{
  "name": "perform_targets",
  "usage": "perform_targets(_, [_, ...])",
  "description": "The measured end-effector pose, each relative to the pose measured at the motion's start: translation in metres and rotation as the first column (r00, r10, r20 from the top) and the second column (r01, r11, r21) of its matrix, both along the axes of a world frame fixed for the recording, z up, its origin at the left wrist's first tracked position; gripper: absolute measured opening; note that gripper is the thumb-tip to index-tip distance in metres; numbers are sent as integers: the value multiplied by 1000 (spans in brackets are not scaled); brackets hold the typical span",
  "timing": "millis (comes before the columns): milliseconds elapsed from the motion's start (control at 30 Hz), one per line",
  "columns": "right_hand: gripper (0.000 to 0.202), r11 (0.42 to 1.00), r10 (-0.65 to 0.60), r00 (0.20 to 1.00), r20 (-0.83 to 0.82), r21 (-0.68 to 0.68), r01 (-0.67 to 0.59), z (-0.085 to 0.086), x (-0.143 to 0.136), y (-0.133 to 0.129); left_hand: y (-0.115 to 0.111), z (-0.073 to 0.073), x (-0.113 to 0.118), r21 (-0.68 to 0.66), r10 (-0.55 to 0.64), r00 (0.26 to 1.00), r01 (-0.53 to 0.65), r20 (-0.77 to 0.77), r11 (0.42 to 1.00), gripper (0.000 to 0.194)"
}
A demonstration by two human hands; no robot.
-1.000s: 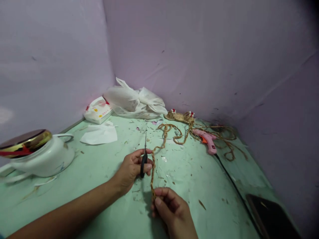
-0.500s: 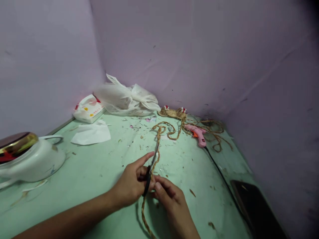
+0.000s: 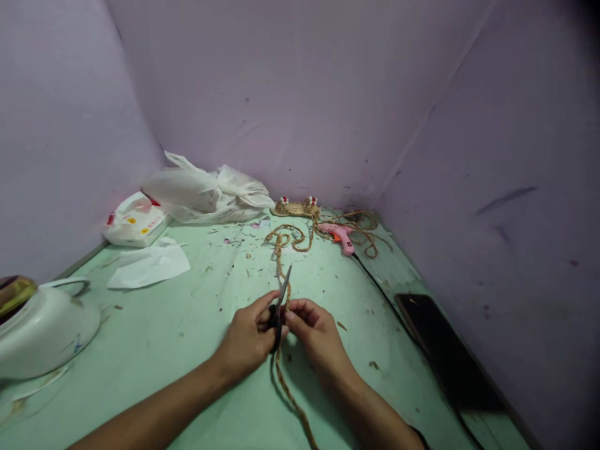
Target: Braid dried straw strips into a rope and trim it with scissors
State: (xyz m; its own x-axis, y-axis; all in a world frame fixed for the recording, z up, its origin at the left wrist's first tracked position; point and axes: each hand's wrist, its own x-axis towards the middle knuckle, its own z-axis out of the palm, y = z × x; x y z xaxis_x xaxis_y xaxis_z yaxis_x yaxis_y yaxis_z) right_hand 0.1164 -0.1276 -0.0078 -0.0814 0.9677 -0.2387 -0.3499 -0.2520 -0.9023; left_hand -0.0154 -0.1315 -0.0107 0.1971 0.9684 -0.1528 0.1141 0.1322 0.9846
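Note:
My left hand (image 3: 250, 334) is closed around the black handles of a pair of scissors (image 3: 282, 294), whose blades point up and away from me. Right beside them, my right hand (image 3: 316, 331) pinches a braided jute rope (image 3: 288, 369) between thumb and fingertips. From there the rope runs toward me off the bottom edge. Its other part stretches forward over the table and curls into loops (image 3: 284, 237). Where rope and scissors cross between my hands, my fingers partly hide them.
A pink glue gun (image 3: 344, 237) with a black cord lies ahead, by a jute piece (image 3: 295, 209) with red and white beads. Rightward is a dark phone-like slab (image 3: 445, 350). Leftward are a white bowl (image 3: 56, 331), a sheet of paper (image 3: 150, 265), a tissue pack (image 3: 138, 225) and a plastic bag (image 3: 206, 190).
The view has turned to the right, so the table items appear further left. My right hand has slid a little forward along the rope, and the scissors now tilt slightly more to the right.

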Motion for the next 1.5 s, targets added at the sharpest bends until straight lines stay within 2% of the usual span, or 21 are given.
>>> perform_targets(133, [29,998,-60,993,-100,-41,56,4,5,4,4,9,-2,-70,135,990,-133,28,989,50])
perform_targets(200, [32,997,-29,989,-145,-79,18,6,7,4,7,14,-4,-94,222,973,-216,56,972,50])
perform_targets(267, [35,995,32,983,-179,-91,-49,7,8,3,12,16,-7,-118,258,959,-244,116,962,51])
perform_targets(400, [35,977,177,965,-195,-86,-197,7,0,-5,20,16,-11,-215,207,947,-155,245,964,47])
perform_targets(500, [32,970,208,967,-149,-94,-223,4,-8,-10,23,16,-12,-247,165,941,-91,296,965,44])
perform_targets(600, [34,969,204,970,-129,-114,-219,2,-11,-11,24,18,-14,-173,191,925,-140,329,975,45])
perform_targets(667, [33,950,252,960,-123,-156,-270,2,-11,-11,24,18,-16,-88,191,920,-172,342,981,46])
perform_targets(733, [29,927,308,947,-87,-194,-319,3,-11,-12,25,18,-19,-24,181,922,-184,342,983,46])
perform_targets(800, [24,932,321,947,0,-178,-316,3,-12,-14,26,17,-21,2,206,920,-219,333,976,46])
perform_targets(900, [20,958,286,942,178,-41,-284,2,-14,-20,27,15,-18,-6,258,905,-272,337,962,46])
perform_targets(967, [18,953,270,922,278,56,-296,1,-15,-23,27,14,-14,-13,267,897,-280,352,960,46])
perform_targets(1033, [18,942,288,907,308,80,-327,1,-15,-25,28,13,-12,-16,266,896,-278,356,960,45])
perform_targets(1133, [26,932,361,918,163,-20,-363,3,-11,-21,31,11,-15,-10,240,893,-255,380,967,44])
perform_targets(1200, [30,907,395,916,-78,-127,-402,5,-8,-16,33,11,-18,-12,194,884,-209,426,978,44])
perform_targets(1300, [26,835,366,844,-393,-262,-484,8,-2,-10,33,10,-22,-32,124,862,-125,492,992,44])
perform_targets(1367, [19,810,353,823,-445,-295,-507,7,0,-8,32,10,-22,-46,101,849,-91,519,995,44])
perform_targets(1500, [16,840,351,859,-373,-280,-464,5,-1,-12,32,10,-21,-90,109,823,-71,558,993,44])
